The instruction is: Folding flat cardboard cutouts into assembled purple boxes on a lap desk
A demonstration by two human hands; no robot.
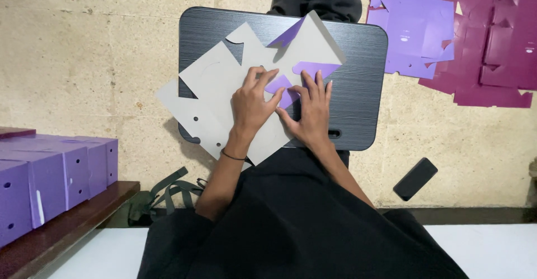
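Head view, both hands pressing grey card blank, overhanging black board left edge.

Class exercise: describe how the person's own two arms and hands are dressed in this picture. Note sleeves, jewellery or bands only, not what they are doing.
Both forearms are bare, with no gloves. The left hand has a thin dark band around the wrist. The right hand shows no band, watch or ring that can be made out. Black clothing covers the lap and body below the arms.
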